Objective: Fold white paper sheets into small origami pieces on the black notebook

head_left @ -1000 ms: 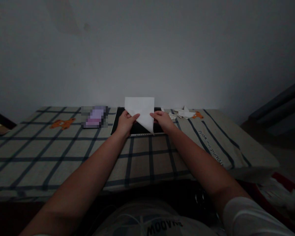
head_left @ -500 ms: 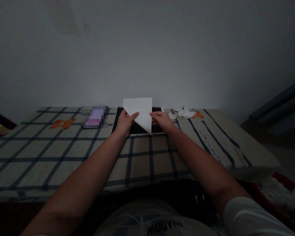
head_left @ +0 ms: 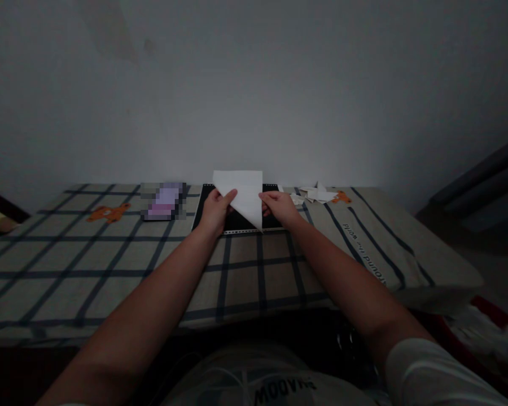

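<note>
A table draped in a checked cloth [head_left: 110, 265] with orange bear motifs stood against the wall. On the cloth lay a black mat [head_left: 237, 221] at the far middle, a blurred purple item [head_left: 163, 201] to its left, and folded white paper shapes [head_left: 315, 195] to its right.

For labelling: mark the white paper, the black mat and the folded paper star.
white paper [head_left: 242, 192], head view, middle of the sheet.
black mat [head_left: 232, 221], head view, strip below the paper.
folded paper star [head_left: 319, 194], head view, its centre.

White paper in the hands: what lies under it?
Under the white paper lies a black mat on the checked cloth. The mat's middle is covered by paper and hands.
</note>
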The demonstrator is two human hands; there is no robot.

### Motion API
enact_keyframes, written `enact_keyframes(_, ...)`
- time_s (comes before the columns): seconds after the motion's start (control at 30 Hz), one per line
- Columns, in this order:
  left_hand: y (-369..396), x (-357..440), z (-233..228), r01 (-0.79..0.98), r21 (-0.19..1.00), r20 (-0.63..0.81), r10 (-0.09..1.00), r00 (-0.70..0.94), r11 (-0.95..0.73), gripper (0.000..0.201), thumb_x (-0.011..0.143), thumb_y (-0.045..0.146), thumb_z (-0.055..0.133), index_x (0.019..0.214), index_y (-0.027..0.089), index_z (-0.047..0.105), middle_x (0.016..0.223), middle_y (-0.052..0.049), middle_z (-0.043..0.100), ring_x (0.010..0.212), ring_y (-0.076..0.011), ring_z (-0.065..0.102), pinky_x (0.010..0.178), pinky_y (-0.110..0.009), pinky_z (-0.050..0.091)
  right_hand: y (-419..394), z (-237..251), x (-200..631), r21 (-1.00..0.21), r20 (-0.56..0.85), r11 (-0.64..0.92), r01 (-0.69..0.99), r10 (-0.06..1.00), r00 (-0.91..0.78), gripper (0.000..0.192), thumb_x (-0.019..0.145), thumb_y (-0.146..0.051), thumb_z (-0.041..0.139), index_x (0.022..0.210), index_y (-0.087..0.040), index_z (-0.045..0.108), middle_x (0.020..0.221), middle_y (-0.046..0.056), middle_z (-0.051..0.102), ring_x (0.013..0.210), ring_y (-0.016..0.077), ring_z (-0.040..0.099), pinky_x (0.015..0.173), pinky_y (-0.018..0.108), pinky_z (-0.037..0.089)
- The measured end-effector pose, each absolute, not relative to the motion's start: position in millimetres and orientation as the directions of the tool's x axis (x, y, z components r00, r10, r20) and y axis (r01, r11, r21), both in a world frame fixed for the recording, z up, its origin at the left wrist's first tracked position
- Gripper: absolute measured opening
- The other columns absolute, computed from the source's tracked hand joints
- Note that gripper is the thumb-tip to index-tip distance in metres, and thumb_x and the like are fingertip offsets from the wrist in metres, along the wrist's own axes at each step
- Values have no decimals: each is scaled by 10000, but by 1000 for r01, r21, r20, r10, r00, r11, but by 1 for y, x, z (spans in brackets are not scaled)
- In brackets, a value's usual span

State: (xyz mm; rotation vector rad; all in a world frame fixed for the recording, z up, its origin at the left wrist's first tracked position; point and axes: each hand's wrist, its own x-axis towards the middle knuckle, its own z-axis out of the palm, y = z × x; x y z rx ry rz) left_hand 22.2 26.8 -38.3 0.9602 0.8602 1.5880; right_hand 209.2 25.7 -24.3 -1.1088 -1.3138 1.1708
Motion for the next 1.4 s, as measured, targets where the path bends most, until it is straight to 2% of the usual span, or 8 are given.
enact_keyframes(0.1,27,21,-39,-417,890,145,981,-129,-186,413,684,360,882,982,156,679,1061,-97,758,948,-212,719,833,-330,590,26,-24,209,-995,97,98,18,994,-51,186,860,-344,744,811,-167,718,594,-11,653,509,101,590,442,198,481)
enact_keyframes(0.3,29,22,-40,-417,892,118,981,-157,-174,362,669,290,884,936,140,691,996,-88,764,908,-200,714,855,-341,583,26,-25,209,-995,98,100,31,993,-61,166,886,-305,714,795,-166,712,583,-16,646,487,91,575,430,188,478)
enact_keyframes(0.53,33,20,-44,-388,901,138,976,-166,-194,425,639,337,907,938,135,683,981,-103,758,927,-230,714,875,-385,571,25,-24,208,-994,98,101,44,993,-71,195,901,-315,694,773,-169,694,594,-13,642,486,92,560,438,198,468)
enact_keyframes(0.7,34,20,-45,-386,900,147,975,-168,-202,458,614,370,926,928,139,687,975,-98,759,919,-227,711,840,-355,576,25,-25,209,-993,105,108,44,992,-71,221,896,-319,696,730,-173,680,582,-12,628,489,104,567,460,222,482)
enact_keyframes(0.87,30,21,-42,-411,893,130,979,-159,-185,405,639,350,914,904,145,686,983,-87,757,908,-205,706,828,-331,588,27,-26,210,-990,132,135,48,989,-62,267,868,-364,723,681,-185,658,555,-19,606,480,109,565,468,233,490)
enact_keyframes(1.1,29,19,-38,-411,891,115,972,-205,-192,408,729,506,851,789,179,615,831,-40,698,848,-187,677,770,-314,575,28,-24,211,-988,128,132,82,991,-47,277,894,-340,690,664,-195,638,569,-9,603,496,126,568,501,270,514)
enact_keyframes(1.3,30,19,-39,-476,861,85,973,-213,-180,376,708,399,890,684,165,596,699,11,633,699,-116,609,724,-250,552,30,-24,212,-983,143,145,115,989,-25,263,923,-244,640,667,-189,626,540,-35,577,473,105,549,476,228,476)
enact_keyframes(1.4,30,19,-36,-523,840,40,977,-208,-146,322,713,329,892,700,156,621,709,8,657,697,-105,616,715,-221,546,30,-23,213,-982,135,137,131,990,-28,269,933,-204,618,665,-185,617,522,-47,561,461,94,542,471,206,466)
